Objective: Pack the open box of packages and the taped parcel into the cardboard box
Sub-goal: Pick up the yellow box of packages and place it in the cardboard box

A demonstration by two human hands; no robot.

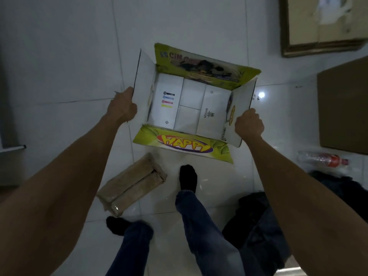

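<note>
I hold the open box of packages (185, 145) above the white tiled floor; it is green and yellow with "HAPPY" on its near flap, and several white packages (192, 91) lie inside. My left hand (122, 106) grips its left side flap. My right hand (249, 124) grips its right side flap. The taped parcel (131, 184), brown and wrapped in clear tape, lies on the floor below the box, left of my feet. A brown cardboard box (344, 108) sits at the right edge, only partly in view.
Another cardboard box (318, 24) with a white label stands at the top right. A plastic bottle with a red label (326, 160) lies on the floor at the right. Dark clothing (258, 216) is heaped at the lower right. My legs in jeans and black socks stand below the box.
</note>
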